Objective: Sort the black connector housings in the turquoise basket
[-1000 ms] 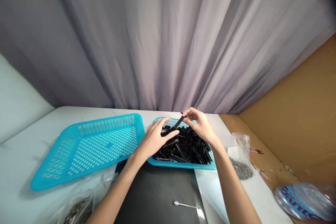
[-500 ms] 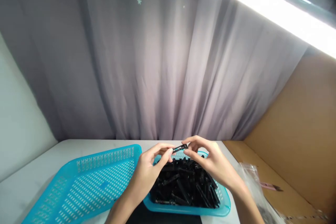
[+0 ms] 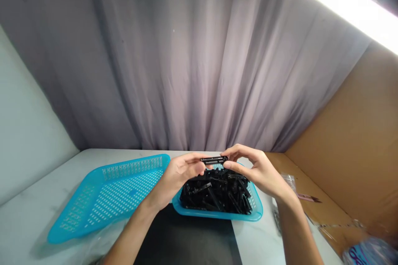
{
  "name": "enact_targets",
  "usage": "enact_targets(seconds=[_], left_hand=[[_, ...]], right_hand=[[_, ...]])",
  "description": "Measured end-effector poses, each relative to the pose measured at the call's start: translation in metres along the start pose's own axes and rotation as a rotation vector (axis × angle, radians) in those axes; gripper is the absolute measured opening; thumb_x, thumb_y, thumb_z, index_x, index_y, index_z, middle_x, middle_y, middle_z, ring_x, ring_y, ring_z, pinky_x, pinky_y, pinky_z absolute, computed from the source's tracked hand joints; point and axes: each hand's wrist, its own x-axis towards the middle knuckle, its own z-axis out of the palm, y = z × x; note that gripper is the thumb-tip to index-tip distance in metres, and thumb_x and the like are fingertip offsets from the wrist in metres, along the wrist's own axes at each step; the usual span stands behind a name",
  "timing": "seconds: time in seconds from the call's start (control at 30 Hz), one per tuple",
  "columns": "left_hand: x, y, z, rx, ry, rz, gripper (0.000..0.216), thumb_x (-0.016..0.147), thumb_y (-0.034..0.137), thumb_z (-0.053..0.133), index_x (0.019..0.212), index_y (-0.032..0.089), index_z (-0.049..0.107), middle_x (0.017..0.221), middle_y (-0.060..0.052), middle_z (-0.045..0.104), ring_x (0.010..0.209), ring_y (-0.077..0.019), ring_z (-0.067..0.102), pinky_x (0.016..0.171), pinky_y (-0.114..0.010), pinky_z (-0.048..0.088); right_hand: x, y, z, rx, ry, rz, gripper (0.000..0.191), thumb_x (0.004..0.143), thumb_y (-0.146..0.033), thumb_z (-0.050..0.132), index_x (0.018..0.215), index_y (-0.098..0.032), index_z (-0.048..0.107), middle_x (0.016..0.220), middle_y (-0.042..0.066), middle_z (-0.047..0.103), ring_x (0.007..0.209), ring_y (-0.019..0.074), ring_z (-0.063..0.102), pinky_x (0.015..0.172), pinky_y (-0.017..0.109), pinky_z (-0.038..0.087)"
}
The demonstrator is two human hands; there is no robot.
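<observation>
Between my two hands is a small black slotted plastic piece (image 3: 214, 160), held level above a basket of similar parts. My left hand (image 3: 183, 174) pinches its left end between thumb and fingers. The right end is gripped by the thumb and fingertips of my right hand (image 3: 248, 165). Below them, a heap of black plastic pieces (image 3: 214, 194) fills the smaller blue basket (image 3: 217, 215). My hands hide part of that basket's far rim.
A larger blue perforated basket (image 3: 93, 174) stands at the left with nothing visible inside. A black mat (image 3: 189, 240) lies in front. Clear plastic bags, a pink-handled tool (image 3: 307, 198) and a cardboard panel (image 3: 348, 132) are at the right. A grey curtain (image 3: 186, 70) hangs behind.
The view has tilted down, showing more of the mat and table. The black piece has turned from slanted to level, and both hands now grip its ends.
</observation>
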Motion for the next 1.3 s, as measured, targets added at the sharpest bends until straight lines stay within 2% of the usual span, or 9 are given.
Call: enact_targets(seconds=[0.2,0.33,0.43,0.53,0.63,0.73,0.87,1.13,1.3], left_hand=[[0.006,-0.015,-0.004,0.239,0.009,0.014,0.036,0.089,0.046,0.073,0.111,0.018,0.075,0.109,-0.009,0.075,0.107,-0.0256,0.067,0.099,-0.038,0.051],[0.018,-0.061,-0.015,0.730,0.138,0.028,0.037,0.090,0.048,0.070,0.117,0.023,0.071,0.122,-0.006,0.070,0.118,-0.0268,0.061,0.108,-0.042,0.046],[0.023,-0.097,-0.020,0.965,0.116,-0.021,0.035,0.094,0.049,0.064,0.116,0.022,0.070,0.127,-0.008,0.067,0.126,-0.0300,0.055,0.112,-0.046,0.042],[0.025,-0.117,-0.017,1.093,0.058,-0.052,0.048,0.095,0.057,0.060,0.124,0.019,0.066,0.135,-0.012,0.064,0.129,-0.0336,0.054,0.113,-0.050,0.040],[0.027,-0.126,-0.012,1.192,0.021,-0.088,0.055,0.095,0.058,0.060,0.130,0.017,0.064,0.135,-0.015,0.064,0.129,-0.0361,0.056,0.111,-0.052,0.041],[0.028,-0.133,-0.011,1.236,0.037,-0.049,0.046,0.099,0.052,0.053,0.125,0.016,0.066,0.128,-0.016,0.067,0.124,-0.0357,0.059,0.108,-0.052,0.044],[0.031,-0.140,-0.016,1.219,0.079,0.006,0.039,0.104,0.042,0.042,0.123,0.016,0.065,0.127,-0.016,0.067,0.127,-0.0327,0.057,0.111,-0.049,0.042],[0.036,-0.134,-0.014,1.081,0.213,-0.120,0.050,0.106,0.052,0.041,0.135,0.013,0.053,0.107,-0.016,0.072,0.105,-0.0304,0.069,0.092,-0.039,0.052],[0.034,-0.121,-0.009,1.025,0.243,-0.133,0.043,0.109,0.041,0.036,0.142,0.017,0.049,0.108,-0.015,0.074,0.099,-0.0308,0.072,0.087,-0.039,0.052]], right_hand=[[-0.003,0.003,-0.008,-0.027,-0.082,0.051,0.030,0.093,-0.050,0.068,0.107,-0.024,0.073,0.093,0.003,0.072,0.087,0.0188,0.065,0.077,0.030,0.052],[0.006,0.048,-0.015,-0.203,-0.275,0.159,0.026,0.094,-0.043,0.066,0.101,-0.019,0.073,0.088,0.003,0.072,0.081,0.0167,0.064,0.073,0.027,0.050],[0.014,0.091,-0.016,-0.482,-0.334,0.336,0.014,0.092,-0.030,0.068,0.094,-0.019,0.075,0.084,0.003,0.071,0.072,0.0149,0.063,0.065,0.025,0.047],[0.021,0.112,-0.006,-0.639,-0.265,0.366,0.006,0.085,-0.019,0.075,0.091,-0.017,0.075,0.088,0.007,0.071,0.084,0.0194,0.066,0.075,0.029,0.048],[0.030,0.111,0.023,-0.638,-0.232,0.233,0.014,0.096,-0.021,0.064,0.105,-0.017,0.074,0.109,0.010,0.071,0.107,0.0207,0.064,0.094,0.031,0.046],[0.037,0.110,0.061,-0.596,-0.282,0.117,0.024,0.101,-0.020,0.057,0.122,-0.021,0.069,0.125,0.008,0.068,0.119,0.0168,0.060,0.102,0.027,0.042],[0.041,0.122,0.092,-0.633,-0.354,0.146,0.031,0.096,-0.016,0.064,0.127,-0.018,0.068,0.130,0.013,0.065,0.124,0.0217,0.058,0.105,0.031,0.041],[0.038,0.133,0.079,-0.753,-0.341,0.298,0.019,0.096,-0.028,0.066,0.110,-0.017,0.075,0.114,0.014,0.069,0.112,0.0253,0.061,0.094,0.033,0.044],[0.036,0.134,0.065,-0.806,-0.229,0.357,0.027,0.105,-0.027,0.049,0.102,-0.012,0.072,0.111,0.018,0.068,0.103,0.0249,0.063,0.085,0.032,0.044]])
